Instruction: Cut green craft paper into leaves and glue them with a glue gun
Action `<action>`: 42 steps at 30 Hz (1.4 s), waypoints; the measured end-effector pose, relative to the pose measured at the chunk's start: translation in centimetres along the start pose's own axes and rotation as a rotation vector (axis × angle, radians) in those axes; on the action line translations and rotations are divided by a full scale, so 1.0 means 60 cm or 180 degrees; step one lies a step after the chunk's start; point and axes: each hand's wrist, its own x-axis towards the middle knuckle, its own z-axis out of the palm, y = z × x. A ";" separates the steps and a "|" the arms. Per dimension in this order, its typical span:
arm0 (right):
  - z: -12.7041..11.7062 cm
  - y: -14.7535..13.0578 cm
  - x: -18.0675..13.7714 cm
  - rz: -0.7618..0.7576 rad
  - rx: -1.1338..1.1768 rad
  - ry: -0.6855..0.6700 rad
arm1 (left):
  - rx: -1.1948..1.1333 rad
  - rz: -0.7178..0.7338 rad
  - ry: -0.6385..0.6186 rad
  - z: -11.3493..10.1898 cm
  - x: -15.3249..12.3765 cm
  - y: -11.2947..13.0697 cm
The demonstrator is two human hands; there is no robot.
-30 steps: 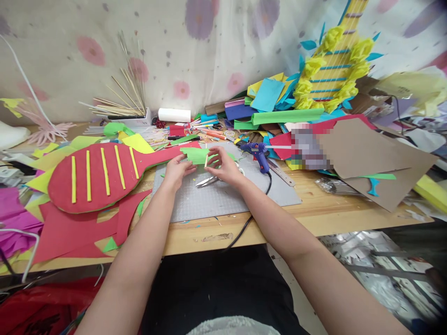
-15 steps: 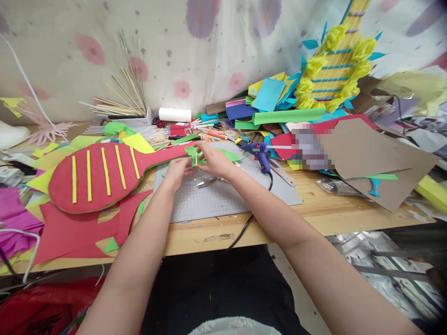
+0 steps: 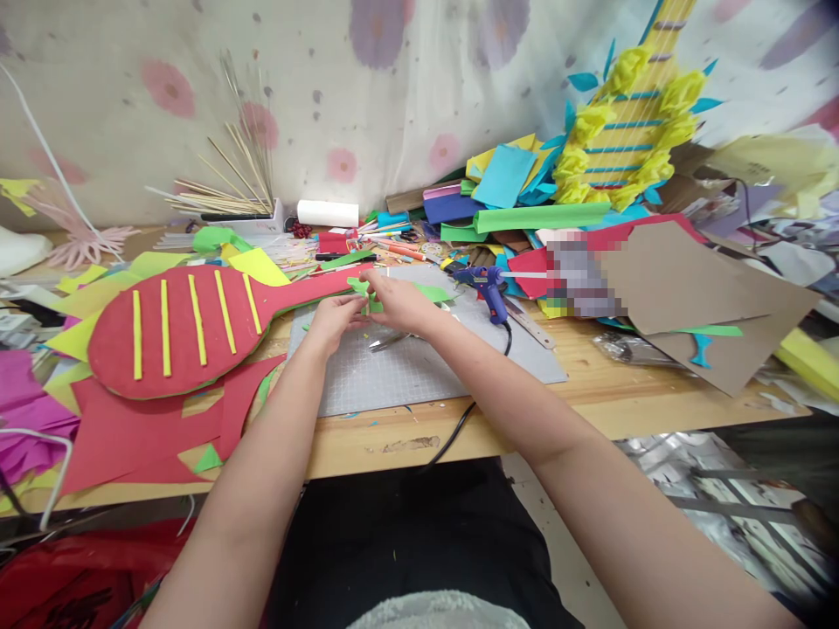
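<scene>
Over a grey cutting mat (image 3: 393, 380), my left hand (image 3: 337, 321) and my right hand (image 3: 399, 304) meet with curled fingers on a small green craft-paper piece (image 3: 357, 286). This piece is at the end of the neck of a red guitar-shaped cutout (image 3: 180, 306), which bears several yellow strips and a green underside. My fingers cover most of the green piece, so its shape is partly hidden. Scissors (image 3: 385, 342) lie on the mat just below my hands. More green paper (image 3: 433, 293) shows behind my right wrist.
A blue glue gun (image 3: 486, 286) with its black cord (image 3: 459, 428) rests right of my hands, beside a metal ruler (image 3: 530, 327). Red scraps (image 3: 131, 437) lie at left, brown cardboard (image 3: 695, 279) at right. Behind stand skewers (image 3: 242, 175) and a yellow paper instrument (image 3: 622, 140).
My fingers have closed in slightly around the green piece. A pale narrow strip that showed between my hands is now hidden. The view has shifted slightly.
</scene>
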 end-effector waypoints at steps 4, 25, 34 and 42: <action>-0.003 -0.008 0.006 0.0034 -0.0174 -0.0104 | 0.0086 0.0159 -0.0002 0.000 0.001 -0.006; 0.021 -0.001 -0.013 0.1463 0.1468 0.0877 | -0.0623 0.0045 0.0490 -0.004 0.011 -0.004; 0.055 -0.006 -0.010 0.2204 0.4816 0.0737 | -0.1076 -0.0072 0.0359 0.025 0.009 -0.020; 0.065 -0.003 -0.012 0.2073 0.4806 0.1031 | -0.1193 -0.0020 0.0503 0.041 -0.001 -0.015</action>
